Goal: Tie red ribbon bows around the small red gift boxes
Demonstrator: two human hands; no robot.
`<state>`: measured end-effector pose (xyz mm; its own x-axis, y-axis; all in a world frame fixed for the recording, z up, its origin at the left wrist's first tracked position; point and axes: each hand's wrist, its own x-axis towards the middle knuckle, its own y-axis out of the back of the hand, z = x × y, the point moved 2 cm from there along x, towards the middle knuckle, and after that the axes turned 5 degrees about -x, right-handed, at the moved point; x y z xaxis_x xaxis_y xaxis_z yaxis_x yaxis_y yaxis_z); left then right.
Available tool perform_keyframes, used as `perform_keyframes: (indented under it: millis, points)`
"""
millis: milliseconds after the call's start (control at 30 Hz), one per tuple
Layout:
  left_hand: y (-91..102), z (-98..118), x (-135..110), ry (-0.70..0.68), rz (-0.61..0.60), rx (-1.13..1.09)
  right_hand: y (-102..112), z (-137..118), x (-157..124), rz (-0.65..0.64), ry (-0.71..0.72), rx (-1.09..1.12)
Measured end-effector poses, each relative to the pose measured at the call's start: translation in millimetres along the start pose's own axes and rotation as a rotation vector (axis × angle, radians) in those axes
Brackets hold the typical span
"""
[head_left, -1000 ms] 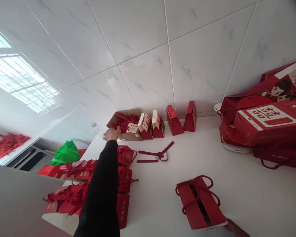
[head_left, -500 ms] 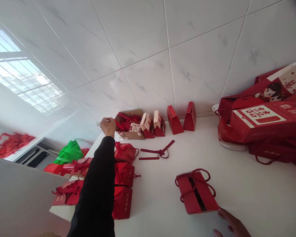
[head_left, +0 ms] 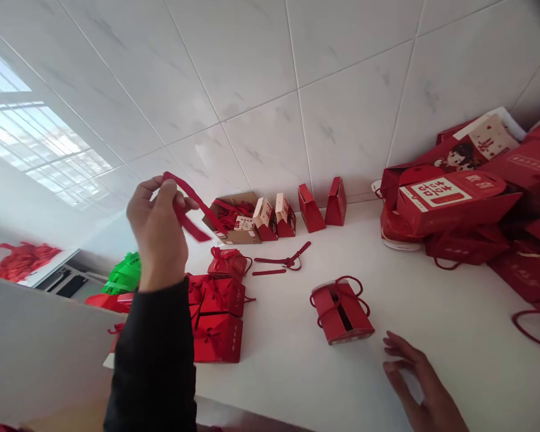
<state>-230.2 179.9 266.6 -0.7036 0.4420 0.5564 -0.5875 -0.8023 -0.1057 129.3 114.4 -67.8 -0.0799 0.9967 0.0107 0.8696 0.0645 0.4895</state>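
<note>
My left hand (head_left: 159,225) pinches a red ribbon (head_left: 189,193), raised in front of the tiled wall. The ribbon's ends hang down toward a cardboard box (head_left: 247,235) of red ribbons at the wall. On the white table (head_left: 288,372) sits a small red gift box (head_left: 344,315) with twisted red cord handles and a dark slot along its top. My right hand (head_left: 418,381) is just to the right of this box, apart from it, with fingers spread and nothing in them.
Several red boxes tied with bows (head_left: 218,336) stand in rows at the left. Small upright boxes (head_left: 310,210) line the wall. Loose red straps (head_left: 279,262) lie mid-table. A heap of red gift boxes (head_left: 454,204) fills the right. A green bag (head_left: 122,273) is at far left.
My left hand has come back from beside the cardboard box, and a red ribbon now shows in its fingers. My right hand has risen further into view, off the gift box's corner.
</note>
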Motion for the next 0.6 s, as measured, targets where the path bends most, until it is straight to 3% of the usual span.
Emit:
perform_keyframes:
  millis: [67, 133, 233, 300, 367, 433, 500, 600]
  points:
    - [5.2, 20, -42, 0.073, -0.190, -0.009, 21, -21, -4, 0.099, -0.014, 0.026]
    - [9.2, 32, -93, 0.152, -0.379, 0.112, 43, -53, -12, 0.140, 0.077, 0.045]
    - [7.6, 30, -183, 0.399, -0.847, 0.164, 68, -104, -30, 0.103, 0.282, 0.009]
    - [8.2, 21, -239, 0.603, -0.979, 0.146, 74, -128, -44, 0.002, 0.448, -0.040]
    - [10.5, 13, -280, 0.768, -1.016, 0.051, 75, -138, -54, -0.094, 0.334, -0.080]
    - [15.2, 8, -301, 0.844, -1.004, 0.009, 74, -139, -57, -0.208, 0.130, -0.096]
    - [20.5, 6, -304, 0.841, -0.977, 0.027, 75, -140, -53, -0.335, 0.017, -0.098]
    - [22.1, -1, -281, 0.677, -0.916, 0.083, 85, -142, -39, -0.507, 0.081, -0.060]
